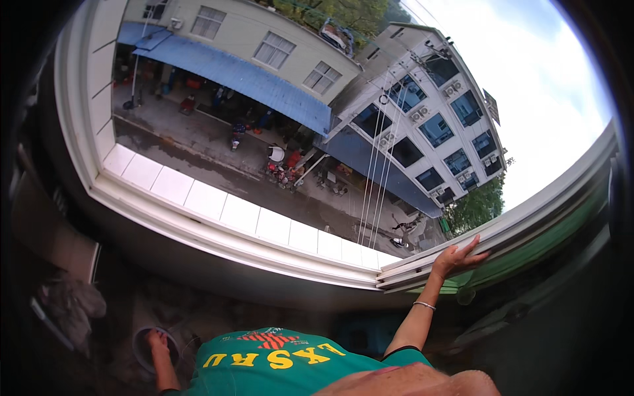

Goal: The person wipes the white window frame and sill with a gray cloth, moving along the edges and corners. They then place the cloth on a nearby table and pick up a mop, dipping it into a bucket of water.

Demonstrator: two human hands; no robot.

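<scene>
Beyond an open window, a street with a blue awning [231,72] and pale buildings is showing far below. White tiled sill [218,211] is running beneath the opening. Right hand [456,257] is reaching up, fingers [472,245] spread wide and flat, pressing on the green-edged sliding window frame [528,237]. Left hand [157,341] is hanging low over a dark round container [142,353]; its fingers' state cannot be told in the shadow.
</scene>
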